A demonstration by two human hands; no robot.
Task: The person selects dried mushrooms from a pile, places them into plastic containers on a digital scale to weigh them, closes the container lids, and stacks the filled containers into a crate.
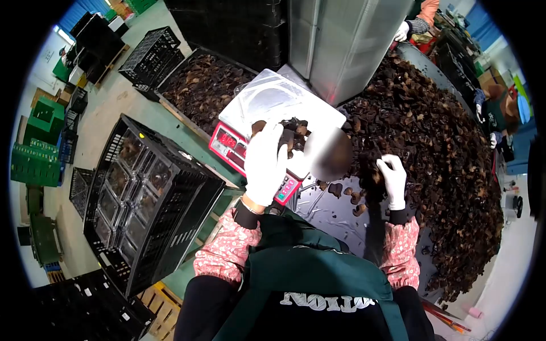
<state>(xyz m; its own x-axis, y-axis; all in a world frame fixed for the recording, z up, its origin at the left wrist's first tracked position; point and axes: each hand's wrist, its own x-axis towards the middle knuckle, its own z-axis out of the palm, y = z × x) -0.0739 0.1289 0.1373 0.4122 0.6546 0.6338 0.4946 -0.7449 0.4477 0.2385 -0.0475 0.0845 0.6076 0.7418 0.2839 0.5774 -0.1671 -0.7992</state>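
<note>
My left hand (264,165), in a white glove, reaches over the white-topped scale (267,96) with its red front panel. Its fingers lie close together and bent beside dark brown, curled pieces that look like wood ear fungus (296,128); what they grip is hidden. A blurred round patch covers part of the scale's right side. On the right, my right hand (393,179), also white-gloved, has its fingers curled toward the thumb at the edge of a large fungus heap (432,142). Whether a piece is between those fingertips cannot be made out.
At my left stands a tilted black crate (187,193) holding clear boxes of brown pieces. A tray of fungus (205,85) lies behind the scale, near a tall grey metal panel (347,45). Loose pieces dot the grey tabletop (335,213). Another person's gloved hand (402,31) shows at the far side.
</note>
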